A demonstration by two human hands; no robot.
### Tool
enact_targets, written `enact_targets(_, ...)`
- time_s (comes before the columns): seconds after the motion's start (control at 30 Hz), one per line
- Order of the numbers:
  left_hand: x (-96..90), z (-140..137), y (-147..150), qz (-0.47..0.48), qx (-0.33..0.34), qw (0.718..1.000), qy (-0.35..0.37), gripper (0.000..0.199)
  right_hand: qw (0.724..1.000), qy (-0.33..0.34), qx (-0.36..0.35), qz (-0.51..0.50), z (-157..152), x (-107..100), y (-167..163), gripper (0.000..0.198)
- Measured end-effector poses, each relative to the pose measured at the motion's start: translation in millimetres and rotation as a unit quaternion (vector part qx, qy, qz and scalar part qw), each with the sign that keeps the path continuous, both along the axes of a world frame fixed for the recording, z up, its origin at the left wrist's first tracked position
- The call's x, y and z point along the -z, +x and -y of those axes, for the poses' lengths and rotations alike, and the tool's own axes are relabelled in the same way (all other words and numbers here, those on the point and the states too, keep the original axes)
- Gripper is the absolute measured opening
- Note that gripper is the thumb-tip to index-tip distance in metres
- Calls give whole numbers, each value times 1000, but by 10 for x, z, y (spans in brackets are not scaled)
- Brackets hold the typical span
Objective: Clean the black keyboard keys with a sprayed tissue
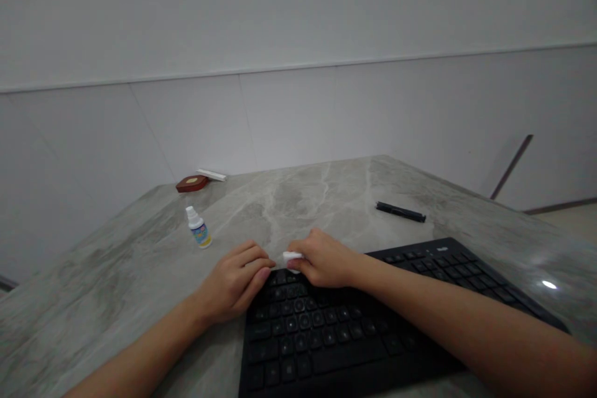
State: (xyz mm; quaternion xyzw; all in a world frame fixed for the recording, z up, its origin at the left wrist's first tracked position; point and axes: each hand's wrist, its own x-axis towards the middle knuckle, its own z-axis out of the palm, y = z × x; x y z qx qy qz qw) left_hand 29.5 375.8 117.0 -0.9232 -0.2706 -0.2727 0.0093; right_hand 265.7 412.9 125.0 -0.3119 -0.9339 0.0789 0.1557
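A black keyboard lies at a slant on the table, its right part passing beneath my right forearm. My left hand is closed on its far left corner, thumb on the top and fingers curled at the back edge. In my right hand a crumpled white tissue is pinched between thumb and fingers. The tissue sits at the keyboard's back edge, over the top row of keys, just right of my left fingertips. Most of it is hidden inside the hand.
A small white spray bottle with a colourful label stands left of my hands. Behind it are a reddish-brown box and a flat white item by the wall. A black pen lies beyond the keyboard on the grey marbled table.
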Motion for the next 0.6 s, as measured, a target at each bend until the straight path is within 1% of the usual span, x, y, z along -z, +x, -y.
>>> enact_targets(0.1, 6, -1, -6, 12, -10, 1000, 10, 28, 999, 5, 33, 20, 4, -17, 9, 22)
enact_targets(0.27, 5, -6, 4, 11, 7, 1000, 13, 28, 1000, 14, -12, 8, 9, 5, -7, 19)
enact_targets(0.33, -9, 1, 1, 0, 27, 1000, 9, 30, 1000, 18, 7, 18, 7, 0, -3, 19)
enact_targets(0.43, -32, 21, -14, -46, 81, 996, 9, 34, 998, 20, 55, 32, 13, -17, 37, 21)
enact_targets(0.53, -39, 30, -26, -83, 115, 990, -2, 38, 999, 25, 41, 8, 36, -18, 87, 21)
enact_targets(0.6, -39, 28, -29, -91, 116, 989, -20, 39, 999, 34, 28, -24, 51, -11, 105, 21)
